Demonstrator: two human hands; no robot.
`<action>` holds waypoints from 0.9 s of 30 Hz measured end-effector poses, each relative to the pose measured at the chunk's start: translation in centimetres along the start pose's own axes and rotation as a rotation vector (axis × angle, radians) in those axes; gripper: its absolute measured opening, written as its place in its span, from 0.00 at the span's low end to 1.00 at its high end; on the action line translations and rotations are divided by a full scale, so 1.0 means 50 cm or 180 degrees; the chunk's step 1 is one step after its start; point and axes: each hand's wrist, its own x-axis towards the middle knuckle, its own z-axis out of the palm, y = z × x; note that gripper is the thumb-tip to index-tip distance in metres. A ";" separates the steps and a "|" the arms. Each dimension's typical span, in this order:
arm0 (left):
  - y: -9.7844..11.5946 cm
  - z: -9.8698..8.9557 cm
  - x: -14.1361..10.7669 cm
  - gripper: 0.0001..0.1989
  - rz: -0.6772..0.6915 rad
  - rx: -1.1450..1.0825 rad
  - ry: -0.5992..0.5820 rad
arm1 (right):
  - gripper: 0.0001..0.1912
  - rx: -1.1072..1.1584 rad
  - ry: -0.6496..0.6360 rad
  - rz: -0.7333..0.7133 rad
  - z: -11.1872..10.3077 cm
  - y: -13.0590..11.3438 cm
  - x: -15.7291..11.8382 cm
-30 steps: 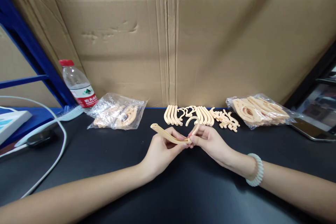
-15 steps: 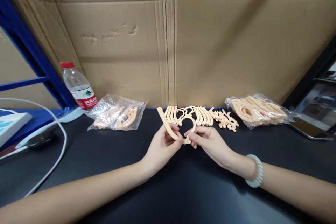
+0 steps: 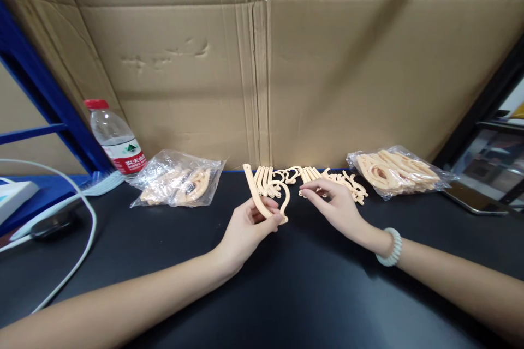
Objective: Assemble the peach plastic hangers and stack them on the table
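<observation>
My left hand [image 3: 249, 229] is closed on a long curved wooden strip [image 3: 256, 194] that tilts up to the left. A thinner hooked wooden piece [image 3: 285, 199] rises from the same grip, meeting the strip near my thumb. My right hand [image 3: 338, 207] is off to the right, its thumb and forefinger apart, with nothing seen between them. Just beyond its fingertips lies a row of slim wooden pieces [image 3: 311, 174]. More slim pieces [image 3: 264, 177] stand in a row behind the strip, and small curly wooden pieces [image 3: 355, 188] lie partly behind my right hand.
Clear plastic bags of wooden parts lie at left [image 3: 180, 180] and right [image 3: 397, 172]. A bottle [image 3: 118, 144] and a white cable [image 3: 95, 223] are at the left, a phone [image 3: 472, 199] at the right. Cardboard [image 3: 184, 76] walls the back of the black table [image 3: 262, 305].
My right hand has let go of the hooked piece and moved right and up, its fingers parting. That piece now stays in my left hand with the strip. The view has shifted slightly.
</observation>
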 end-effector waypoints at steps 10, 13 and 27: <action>0.003 0.002 -0.001 0.14 -0.0036 -0.0025 0.0044 | 0.09 -0.2092 -0.0637 -0.1016 -0.018 0.072 0.031; 0.005 0.003 -0.001 0.14 -0.0019 -0.0009 0.0043 | 0.09 -0.1786 -0.0526 -0.1006 -0.016 0.072 0.034; 0.006 0.001 -0.001 0.14 -0.0024 -0.0101 0.0050 | 0.14 0.0564 0.0615 0.0426 -0.033 0.047 0.061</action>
